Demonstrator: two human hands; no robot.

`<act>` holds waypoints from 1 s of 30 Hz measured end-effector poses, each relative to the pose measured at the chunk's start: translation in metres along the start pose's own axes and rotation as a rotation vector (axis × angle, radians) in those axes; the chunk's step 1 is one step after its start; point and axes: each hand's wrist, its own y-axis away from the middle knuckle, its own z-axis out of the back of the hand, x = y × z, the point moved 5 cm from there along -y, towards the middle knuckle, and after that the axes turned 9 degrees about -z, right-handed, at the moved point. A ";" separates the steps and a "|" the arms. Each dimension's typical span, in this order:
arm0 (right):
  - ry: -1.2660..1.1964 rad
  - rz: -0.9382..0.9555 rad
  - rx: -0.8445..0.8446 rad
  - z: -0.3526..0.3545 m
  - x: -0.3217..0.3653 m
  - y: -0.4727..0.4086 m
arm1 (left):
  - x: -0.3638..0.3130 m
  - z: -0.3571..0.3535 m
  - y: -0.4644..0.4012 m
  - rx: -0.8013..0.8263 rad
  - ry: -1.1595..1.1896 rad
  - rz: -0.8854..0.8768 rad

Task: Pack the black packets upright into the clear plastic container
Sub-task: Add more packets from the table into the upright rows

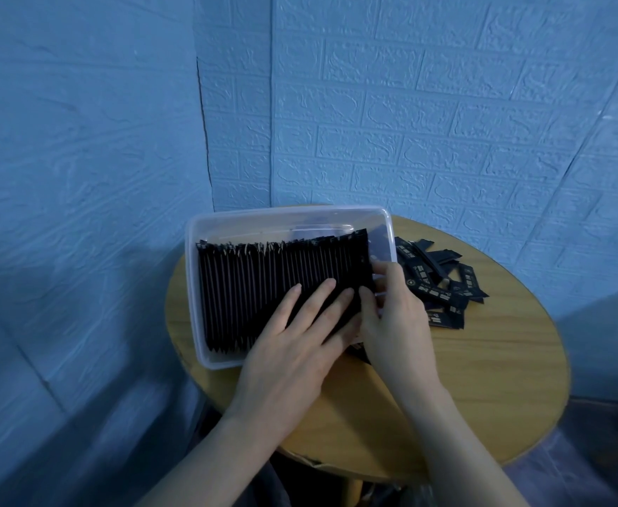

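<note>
A clear plastic container (194, 287) stands on the left part of a round wooden table (483, 378). A long row of black packets (263, 287) stands upright on edge inside it, filling most of its length. My left hand (300, 334) lies with straight fingers flat on the tops of the packets near the row's right end. My right hand (395, 309) is at the right end of the row, its thumb and fingers pinching the last packets there. A loose heap of black packets (443, 283) lies on the table right of the container.
The table stands in a corner of blue textured walls (446, 122). A bare strip of container shows behind the row (282, 225). The table's near and right parts are bare wood. A dark packet edge (358, 351) peeks out under my hands.
</note>
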 end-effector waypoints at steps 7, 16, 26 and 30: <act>-0.109 -0.026 0.062 -0.003 -0.002 0.000 | 0.001 0.001 -0.001 0.036 0.007 0.016; -0.136 0.027 0.030 -0.008 -0.002 0.007 | 0.001 0.001 0.001 -0.008 0.007 0.016; -0.140 0.049 -0.008 -0.009 -0.008 0.006 | 0.001 0.000 0.001 0.007 0.013 0.007; -0.128 0.046 -0.025 -0.008 -0.006 0.008 | 0.001 0.000 0.000 0.020 0.012 0.007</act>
